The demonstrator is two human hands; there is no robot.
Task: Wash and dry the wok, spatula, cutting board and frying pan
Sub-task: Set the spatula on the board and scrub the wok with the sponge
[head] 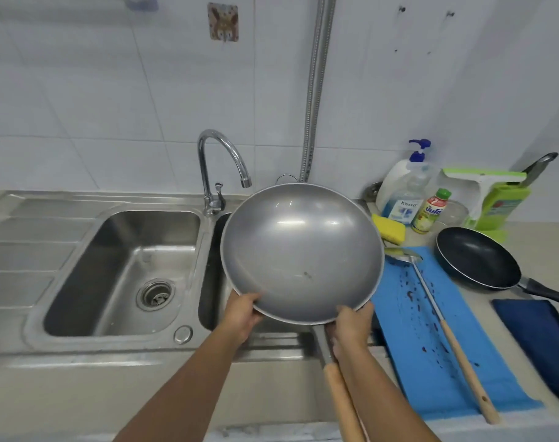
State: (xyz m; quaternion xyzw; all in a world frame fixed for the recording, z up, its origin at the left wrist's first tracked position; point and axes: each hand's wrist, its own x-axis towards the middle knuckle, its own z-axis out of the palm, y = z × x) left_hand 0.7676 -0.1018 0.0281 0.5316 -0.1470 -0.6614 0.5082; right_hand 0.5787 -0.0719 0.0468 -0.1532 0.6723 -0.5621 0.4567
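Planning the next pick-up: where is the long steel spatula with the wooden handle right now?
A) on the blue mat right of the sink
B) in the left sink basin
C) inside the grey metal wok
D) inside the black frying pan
A: the long steel spatula with wooden handle lies flat on the blue mat, beside the black frying pan.

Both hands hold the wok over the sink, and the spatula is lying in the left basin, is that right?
No. The left hand and right hand hold the wok over the sink, but the spatula lies on the blue mat beside it, as the head view shows.
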